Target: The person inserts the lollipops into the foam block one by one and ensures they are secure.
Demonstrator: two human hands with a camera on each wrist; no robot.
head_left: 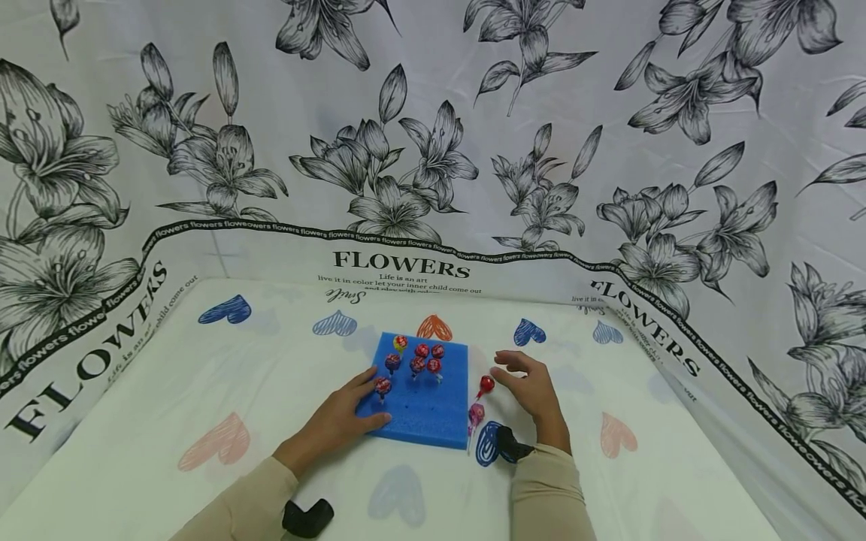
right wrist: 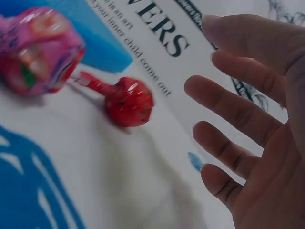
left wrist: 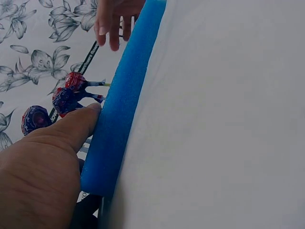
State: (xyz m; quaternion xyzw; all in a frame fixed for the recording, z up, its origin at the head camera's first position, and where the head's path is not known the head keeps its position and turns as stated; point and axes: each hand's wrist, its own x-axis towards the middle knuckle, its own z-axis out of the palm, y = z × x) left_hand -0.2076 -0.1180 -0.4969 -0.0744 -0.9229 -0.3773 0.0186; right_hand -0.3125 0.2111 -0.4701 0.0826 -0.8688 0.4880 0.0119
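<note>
A blue foam block point(head_left: 422, 424) lies flat on the table. Several wrapped lollipops point(head_left: 417, 364) stand upright in it, mostly toward its far side, with one lollipop point(head_left: 383, 386) near the left edge. My left hand point(head_left: 338, 419) rests against the block's left side, thumb and fingers extended on its edge. To the right of the block, a red lollipop point(right wrist: 129, 101) and a pink lollipop point(right wrist: 40, 50) lie on the table. Just beside the red one hovers my right hand point(head_left: 533, 385), fingers spread and slightly bent, touching nothing.
The white tablecloth point(head_left: 284, 361) carries printed hearts. A flower-patterned curtain point(head_left: 433, 135) rises behind and at both sides of the table. Black wrist straps point(head_left: 308, 518) show at the sleeves.
</note>
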